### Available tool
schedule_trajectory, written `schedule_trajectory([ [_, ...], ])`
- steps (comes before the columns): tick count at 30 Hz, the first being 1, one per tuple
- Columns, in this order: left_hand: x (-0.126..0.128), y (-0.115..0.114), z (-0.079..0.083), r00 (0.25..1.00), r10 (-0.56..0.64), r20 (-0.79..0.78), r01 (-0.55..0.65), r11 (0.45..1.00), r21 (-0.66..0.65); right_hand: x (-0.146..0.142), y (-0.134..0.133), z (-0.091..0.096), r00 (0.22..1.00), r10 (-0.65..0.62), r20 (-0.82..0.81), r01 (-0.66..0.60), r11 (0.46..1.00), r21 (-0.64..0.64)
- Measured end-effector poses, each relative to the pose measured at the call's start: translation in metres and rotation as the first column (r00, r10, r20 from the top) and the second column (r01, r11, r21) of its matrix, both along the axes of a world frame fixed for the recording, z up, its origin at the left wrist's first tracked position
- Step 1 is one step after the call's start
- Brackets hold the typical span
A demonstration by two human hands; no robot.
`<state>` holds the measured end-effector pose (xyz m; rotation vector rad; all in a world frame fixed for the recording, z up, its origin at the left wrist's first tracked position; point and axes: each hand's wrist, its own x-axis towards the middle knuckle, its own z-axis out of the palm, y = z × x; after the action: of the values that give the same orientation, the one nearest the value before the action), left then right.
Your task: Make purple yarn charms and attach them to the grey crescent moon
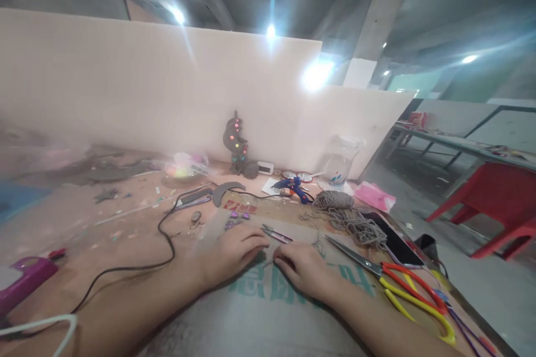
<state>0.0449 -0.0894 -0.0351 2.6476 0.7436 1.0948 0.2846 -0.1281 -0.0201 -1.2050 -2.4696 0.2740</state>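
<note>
My left hand (234, 251) rests palm down on a sheet of brown cardboard (259, 312) with green print, its fingers stretched toward my right hand and holding nothing. My right hand (304, 270) lies beside it on the same sheet, fingers curled under, and I cannot make out anything in them. The two hands almost touch at the fingertips. Just beyond them lies a small pair of thread snips (276, 233). A few small purple pieces (237, 218) lie further out.
Large scissors with red and yellow handles (397, 279) lie right of my right hand, beside a phone (393, 242) and a tangle of grey twine (347, 215). A blue glue gun (295, 187), a plastic jar (341, 164), a black cable (167, 234) and a crescent-shaped decoration (235, 142) stand near the white partition.
</note>
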Motion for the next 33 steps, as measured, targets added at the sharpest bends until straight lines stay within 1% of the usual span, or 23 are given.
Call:
schedule_trajectory([
  [1, 0.001, -0.004, 0.002, 1.000, 0.016, 0.006, -0.016, 0.999, -0.038, 0.001, 0.000, 0.001, 1.000, 0.007, -0.016, -0.007, 1.000, -0.005],
  [3, 0.004, -0.011, 0.007, 0.996, 0.071, 0.056, -0.058, 0.977, -0.204, 0.002, 0.001, 0.002, 0.998, 0.016, -0.059, -0.017, 1.000, -0.015],
  [5, 0.008, -0.016, 0.012, 0.979, 0.155, 0.134, -0.091, 0.916, -0.390, 0.003, 0.000, 0.003, 0.995, 0.023, -0.097, -0.025, 0.999, -0.020],
  [7, 0.011, -0.018, 0.013, 0.949, 0.237, 0.210, -0.096, 0.847, -0.523, 0.004, -0.001, 0.003, 0.992, 0.026, -0.122, -0.029, 0.999, -0.025],
  [9, 0.012, -0.018, 0.013, 0.911, 0.296, 0.286, -0.049, 0.767, -0.639, 0.006, -0.003, 0.004, 0.990, 0.021, -0.136, -0.025, 0.999, -0.027],
  [11, 0.013, -0.014, 0.010, 0.876, 0.331, 0.350, 0.025, 0.695, -0.719, 0.008, -0.003, 0.004, 0.990, 0.008, -0.139, -0.011, 1.000, -0.022],
  [12, 0.014, -0.012, 0.009, 0.864, 0.339, 0.372, 0.053, 0.674, -0.737, 0.008, -0.002, 0.003, 0.990, -0.003, -0.139, 0.001, 1.000, -0.016],
  [13, 0.014, -0.010, 0.007, 0.858, 0.341, 0.385, 0.069, 0.666, -0.743, 0.009, -0.002, 0.003, 0.990, -0.019, -0.142, 0.018, 1.000, -0.005],
  [17, 0.015, -0.004, 0.003, 0.848, 0.350, 0.398, 0.054, 0.690, -0.722, 0.008, 0.000, -0.002, 0.976, -0.104, -0.191, 0.117, 0.991, 0.058],
  [20, 0.015, -0.003, 0.005, 0.851, 0.346, 0.395, 0.044, 0.703, -0.710, 0.007, -0.001, -0.002, 0.973, -0.125, -0.193, 0.142, 0.987, 0.079],
  [22, 0.015, -0.004, 0.006, 0.859, 0.337, 0.386, 0.041, 0.706, -0.707, 0.007, -0.003, 0.002, 0.973, -0.131, -0.188, 0.149, 0.985, 0.085],
  [24, 0.016, -0.005, 0.006, 0.868, 0.330, 0.372, 0.035, 0.706, -0.707, 0.009, -0.002, 0.011, 0.966, -0.155, -0.206, 0.178, 0.979, 0.097],
  [27, 0.018, -0.003, 0.004, 0.882, 0.313, 0.351, 0.028, 0.710, -0.704, 0.013, 0.006, 0.025, 0.947, -0.201, -0.249, 0.233, 0.967, 0.103],
  [29, 0.020, -0.002, 0.003, 0.896, 0.291, 0.335, 0.026, 0.718, -0.695, 0.015, 0.014, 0.029, 0.942, -0.213, -0.260, 0.244, 0.965, 0.093],
  [31, 0.021, -0.002, 0.003, 0.908, 0.272, 0.319, 0.022, 0.729, -0.685, 0.016, 0.020, 0.027, 0.941, -0.219, -0.258, 0.246, 0.966, 0.076],
  [33, 0.020, -0.002, 0.007, 0.912, 0.271, 0.308, 0.007, 0.741, -0.671, 0.015, 0.024, 0.019, 0.942, -0.224, -0.251, 0.246, 0.968, 0.059],
])
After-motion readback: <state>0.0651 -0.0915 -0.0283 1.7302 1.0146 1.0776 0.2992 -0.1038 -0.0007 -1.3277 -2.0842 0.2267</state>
